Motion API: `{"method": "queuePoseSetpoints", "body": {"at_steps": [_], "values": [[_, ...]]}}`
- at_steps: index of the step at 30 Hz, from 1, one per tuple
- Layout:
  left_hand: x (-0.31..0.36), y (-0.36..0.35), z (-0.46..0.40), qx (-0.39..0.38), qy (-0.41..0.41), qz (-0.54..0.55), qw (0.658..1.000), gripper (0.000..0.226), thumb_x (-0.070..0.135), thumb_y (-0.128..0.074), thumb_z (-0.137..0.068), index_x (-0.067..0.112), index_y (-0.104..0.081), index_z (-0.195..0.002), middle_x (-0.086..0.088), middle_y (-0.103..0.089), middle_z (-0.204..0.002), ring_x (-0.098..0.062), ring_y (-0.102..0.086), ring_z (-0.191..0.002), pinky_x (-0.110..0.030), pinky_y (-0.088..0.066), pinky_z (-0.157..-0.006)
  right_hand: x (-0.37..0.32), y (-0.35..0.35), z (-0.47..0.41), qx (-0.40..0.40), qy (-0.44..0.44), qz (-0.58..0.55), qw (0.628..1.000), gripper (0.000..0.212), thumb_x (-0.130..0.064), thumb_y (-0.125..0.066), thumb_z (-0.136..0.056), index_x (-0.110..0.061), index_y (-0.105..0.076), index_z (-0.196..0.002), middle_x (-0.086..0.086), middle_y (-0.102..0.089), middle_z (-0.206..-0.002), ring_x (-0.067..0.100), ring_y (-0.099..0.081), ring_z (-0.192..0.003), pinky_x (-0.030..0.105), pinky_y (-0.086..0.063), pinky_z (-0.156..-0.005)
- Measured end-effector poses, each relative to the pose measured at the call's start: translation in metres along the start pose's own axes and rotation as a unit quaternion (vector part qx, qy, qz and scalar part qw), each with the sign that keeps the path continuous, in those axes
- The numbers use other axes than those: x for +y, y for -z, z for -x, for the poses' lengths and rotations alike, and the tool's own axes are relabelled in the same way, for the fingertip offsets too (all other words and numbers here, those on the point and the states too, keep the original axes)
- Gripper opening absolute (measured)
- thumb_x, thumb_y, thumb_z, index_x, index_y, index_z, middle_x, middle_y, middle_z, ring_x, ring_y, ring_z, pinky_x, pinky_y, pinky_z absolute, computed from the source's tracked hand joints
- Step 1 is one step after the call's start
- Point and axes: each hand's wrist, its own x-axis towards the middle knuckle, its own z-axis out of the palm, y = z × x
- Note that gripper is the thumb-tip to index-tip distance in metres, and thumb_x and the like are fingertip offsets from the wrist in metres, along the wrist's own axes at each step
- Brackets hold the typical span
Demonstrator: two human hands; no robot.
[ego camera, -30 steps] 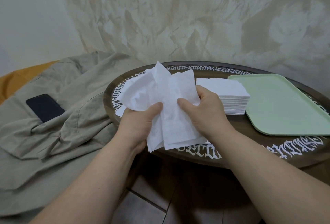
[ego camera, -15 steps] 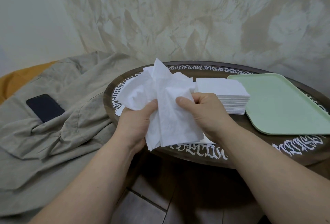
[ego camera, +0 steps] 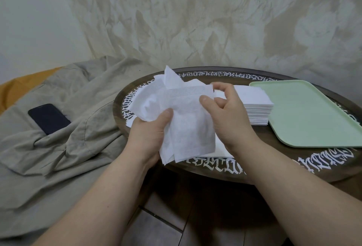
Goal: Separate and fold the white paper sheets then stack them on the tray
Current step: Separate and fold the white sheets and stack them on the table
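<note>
Paper sheets (ego camera: 188, 128) between both hands (ego camera: 150, 136)

Thin, faintly embossed white paper sheets (ego camera: 188, 120), smooth matt green plastic tray (ego camera: 305, 112), dark polished wood counter (ego camera: 274, 169), rumpled matt beige cloth (ego camera: 64, 143), glossy black phone (ego camera: 49, 118).

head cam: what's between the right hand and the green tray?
The stack of white paper sheets on the table, between the right hand and the green tray, in the head view.
</note>
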Motion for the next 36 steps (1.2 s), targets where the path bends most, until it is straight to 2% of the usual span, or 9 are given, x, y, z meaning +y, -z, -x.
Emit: {"method": "queuePoseSetpoints", "body": {"at_steps": [3,6,8,12,20,24,29,33,36], "values": [[0.000,0.001,0.000,-0.001,-0.007,-0.015,1.000,0.014,0.004,-0.063,-0.092,0.016,-0.068,-0.098,0.000,-0.077,-0.094,-0.022,-0.074,-0.089,-0.042,-0.058,-0.081,0.000,0.003,0.000,0.008,0.011,0.003,1.000,0.050,-0.029,-0.063,-0.088,-0.046,-0.040,-0.129,-0.005,-0.066,-0.102,0.013,-0.064,-0.100,0.040,-0.050,-0.092],[-0.001,0.001,0.001,-0.007,-0.006,-0.035,0.999,0.014,0.005,-0.065,-0.091,0.016,-0.068,-0.099,-0.004,-0.076,-0.099,-0.025,-0.073,-0.095,-0.044,-0.057,-0.084,0.000,0.003,0.001,-0.002,0.045,0.057,0.997,0.052,-0.020,-0.063,-0.087,-0.042,-0.045,-0.130,-0.008,-0.063,-0.107,0.014,-0.065,-0.094,0.043,-0.052,-0.091],[-0.002,0.002,0.002,-0.013,-0.005,-0.056,0.998,0.012,0.006,-0.066,-0.091,0.016,-0.068,-0.097,-0.006,-0.076,-0.101,-0.028,-0.072,-0.097,-0.049,-0.057,-0.088,0.000,0.005,0.000,-0.010,0.083,0.100,0.991,0.044,-0.015,-0.064,-0.085,-0.035,-0.053,-0.123,-0.017,-0.059,-0.109,0.011,-0.061,-0.100,0.038,-0.049,-0.096],[-0.004,0.001,0.003,-0.041,-0.011,-0.092,0.995,0.014,0.004,-0.066,-0.090,0.017,-0.070,-0.094,-0.007,-0.076,-0.099,-0.030,-0.072,-0.097,-0.054,-0.054,-0.092,-0.001,0.003,-0.001,-0.031,0.155,0.180,0.971,0.029,-0.004,-0.063,-0.083,-0.029,-0.064,-0.099,-0.009,-0.055,-0.114,-0.009,-0.050,-0.100,0.002,-0.031,-0.091],[-0.005,0.002,0.000,-0.029,-0.013,-0.081,0.996,0.014,0.005,-0.066,-0.091,0.018,-0.070,-0.096,-0.006,-0.076,-0.101,-0.029,-0.072,-0.097,-0.053,-0.054,-0.092,0.001,0.002,0.002,-0.038,0.181,0.154,0.971,0.031,-0.001,-0.067,-0.083,-0.031,-0.069,-0.075,-0.006,-0.058,-0.107,0.000,-0.055,-0.106,0.001,-0.031,-0.087],[-0.004,0.003,-0.001,-0.024,-0.011,-0.071,0.997,0.013,0.005,-0.065,-0.091,0.016,-0.069,-0.097,-0.006,-0.076,-0.100,-0.028,-0.072,-0.096,-0.047,-0.056,-0.088,-0.002,0.005,0.001,-0.050,0.124,0.105,0.985,0.029,-0.004,-0.071,-0.080,-0.031,-0.066,-0.071,-0.008,-0.062,-0.104,-0.002,-0.057,-0.098,0.012,-0.040,-0.089],[-0.001,0.005,-0.001,-0.019,-0.017,-0.060,0.998,0.015,0.006,-0.064,-0.092,0.016,-0.067,-0.102,-0.006,-0.075,-0.104,-0.025,-0.072,-0.096,-0.043,-0.058,-0.082,0.001,0.013,-0.002,-0.110,-0.026,-0.026,0.993,0.011,-0.008,-0.067,-0.086,0.003,-0.070,-0.087,0.015,-0.073,-0.091,0.020,-0.066,-0.079,0.046,-0.053,-0.084],[0.001,0.004,-0.001,-0.020,-0.007,-0.042,0.999,0.013,0.010,-0.063,-0.093,0.016,-0.067,-0.104,-0.004,-0.075,-0.104,-0.025,-0.072,-0.097,-0.043,-0.057,-0.083,0.002,0.014,-0.003,-0.132,-0.058,-0.015,0.989,0.015,-0.011,-0.066,-0.088,0.003,-0.071,-0.088,0.014,-0.074,-0.096,0.027,-0.070,-0.088,0.048,-0.053,-0.090],[0.001,0.003,-0.001,-0.021,-0.003,-0.027,0.999,0.012,0.014,-0.061,-0.095,0.017,-0.067,-0.105,-0.004,-0.075,-0.105,-0.025,-0.072,-0.098,-0.045,-0.056,-0.085,0.001,0.014,-0.004,-0.108,-0.050,0.000,0.993,0.021,-0.012,-0.070,-0.085,0.009,-0.069,-0.085,0.022,-0.071,-0.095,0.024,-0.067,-0.078,0.051,-0.054,-0.082]]}}
